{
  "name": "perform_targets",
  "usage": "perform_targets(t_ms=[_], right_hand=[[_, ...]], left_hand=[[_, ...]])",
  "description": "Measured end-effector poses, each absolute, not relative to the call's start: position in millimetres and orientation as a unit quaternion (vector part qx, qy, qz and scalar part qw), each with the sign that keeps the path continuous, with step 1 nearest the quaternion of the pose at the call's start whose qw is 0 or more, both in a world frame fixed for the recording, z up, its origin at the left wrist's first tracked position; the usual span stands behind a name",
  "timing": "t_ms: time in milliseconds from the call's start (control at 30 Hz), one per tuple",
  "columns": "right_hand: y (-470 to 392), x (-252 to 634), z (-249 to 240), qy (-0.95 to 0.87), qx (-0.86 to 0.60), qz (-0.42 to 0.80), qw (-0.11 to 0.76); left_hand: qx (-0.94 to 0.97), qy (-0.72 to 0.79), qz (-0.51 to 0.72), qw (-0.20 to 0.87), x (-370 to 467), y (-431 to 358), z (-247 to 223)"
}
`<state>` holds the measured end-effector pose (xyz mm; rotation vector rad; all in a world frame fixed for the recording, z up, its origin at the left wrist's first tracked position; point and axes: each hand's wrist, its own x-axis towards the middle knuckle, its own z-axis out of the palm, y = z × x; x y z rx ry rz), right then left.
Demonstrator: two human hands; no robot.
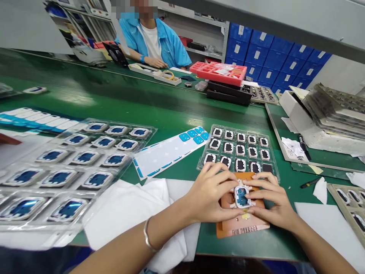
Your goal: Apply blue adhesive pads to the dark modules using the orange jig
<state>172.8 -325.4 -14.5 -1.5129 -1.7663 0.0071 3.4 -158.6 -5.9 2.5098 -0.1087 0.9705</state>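
In front of me, an orange jig [228, 227] with black lettering lies on the green bench. On it sits a small rounded-square watch part [242, 197] with a white frame and a blue face. My left hand [212, 192] reaches in from the left, its thumb and fingertips gripping the part's left side and upper edge. From the right, my right hand [269, 201] closes its fingers on the right side, one fingertip touching the blue face. The fingers hide some of the jig. Just behind it, a clear tray [203, 152] holds similar white-framed parts with dark centres.
Left are a large clear tray [114, 179] of blue-faced parts, white cloths [134, 217] and a sheet of blue stickers [162, 156]. Right stand a pen [310, 182], a foam box [302, 114] and a beige tray [339, 205]. A co-worker [168, 42] sits opposite.
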Motion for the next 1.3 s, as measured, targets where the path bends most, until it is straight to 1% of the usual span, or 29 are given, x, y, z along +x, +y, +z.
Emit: perform_targets(t_ms=[100,200,300,367,533,667,767,833,900,1000,1067,1167,1300], right_hand=[[-325,172,-13,-0.697,-0.603,0.003,0.389],[-325,171,-11,-0.7,-0.618,0.001,0.358],[-325,172,-8,-0.71,-0.625,-0.002,0.325],[-325,174,-9,-0.713,-0.623,-0.004,0.323],[-322,176,-15,-0.712,-0.602,-0.013,0.361],[-321,174,-13,-0.703,-0.612,-0.005,0.362],[-322,174,-12,-0.687,-0.626,0.003,0.369],[-322,174,-13,-0.673,-0.623,0.009,0.399],[-321,173,-14,-0.665,-0.601,0.042,0.441],[-320,171,-16,-0.673,-0.548,0.111,0.485],[-320,169,-16,-0.676,-0.522,0.123,0.506],[-320,166,-17,-0.677,-0.502,0.096,0.53],[-320,161,-18,-0.68,-0.501,0.058,0.532]], left_hand=[[0.913,-0.034,0.339,0.223,3,-158,-7],[0.922,-0.018,0.311,0.228,3,-158,-9],[0.923,-0.015,0.293,0.249,5,-157,-11],[0.918,-0.016,0.294,0.268,5,-157,-12],[0.899,-0.017,0.323,0.296,7,-157,-12],[0.883,-0.032,0.343,0.32,9,-158,-15],[0.896,-0.052,0.316,0.308,11,-160,-17],[0.908,-0.058,0.282,0.303,12,-161,-16],[0.91,-0.052,0.269,0.312,12,-161,-16],[0.894,-0.033,0.282,0.347,12,-162,-17],[0.877,-0.009,0.283,0.388,11,-163,-17],[0.851,0.019,0.244,0.465,10,-164,-16],[0.804,-0.003,0.197,0.562,11,-165,-13]])
